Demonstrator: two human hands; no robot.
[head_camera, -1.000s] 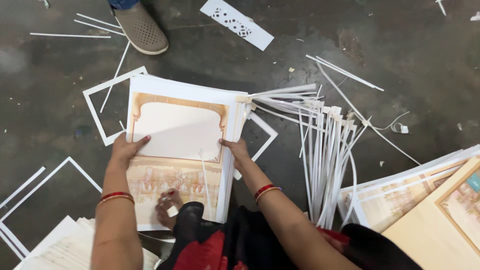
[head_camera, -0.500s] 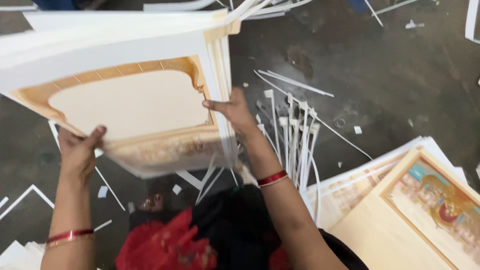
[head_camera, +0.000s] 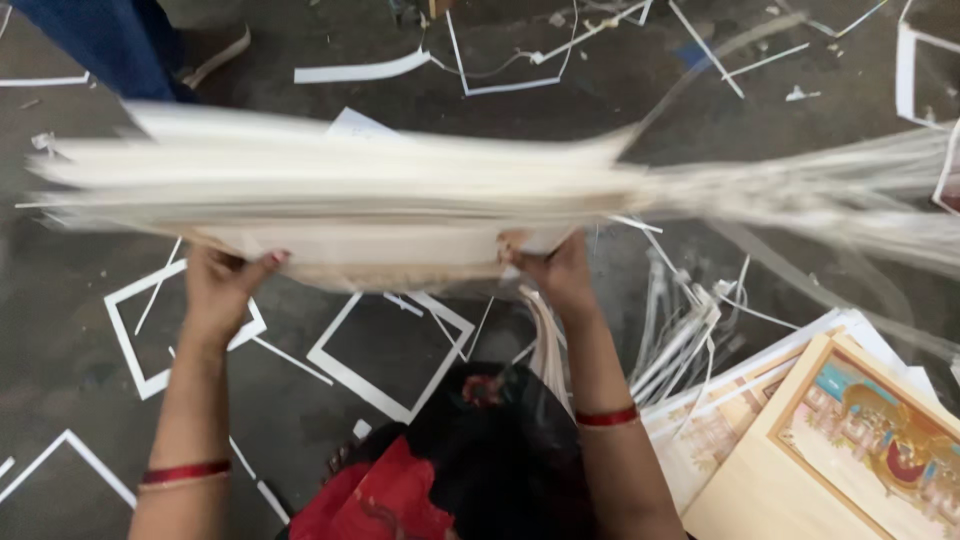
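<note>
Head view. Your left hand (head_camera: 222, 290) grips the near left edge of a thick stack of paper sheets (head_camera: 340, 195). The fingers are closed on the stack from below, and the thumb, with a red-painted nail, lies over the near edge. Your right hand (head_camera: 560, 275) grips the near right edge of the same stack, with the fingers closed on it in the same manner. Both hands are clamped on the stack. Neither hand touches anything else.

The stack is raised off the floor and sits level, edge-on to the camera, across the upper middle of the picture. It is blurred, so the print on the sheets cannot be read. Long white trimmed strips (head_camera: 820, 200) trail from the right end of the stack toward the right edge of the picture, also blurred.

A red bangle (head_camera: 185, 472) sits on your left wrist. A second red bangle (head_camera: 607, 416) sits on your right wrist.

The dark floor (head_camera: 80, 330) below the stack carries white paper frame offcuts (head_camera: 385, 345) and loose white strips (head_camera: 690, 340). A pile of printed pictures (head_camera: 860, 440) with tan borders lies at the lower right, well apart from both hands. A red and black garment (head_camera: 450, 470) fills the lower middle. Another person's blue trouser leg (head_camera: 100, 45) and shoe (head_camera: 215, 50) stand at the upper left.
</note>
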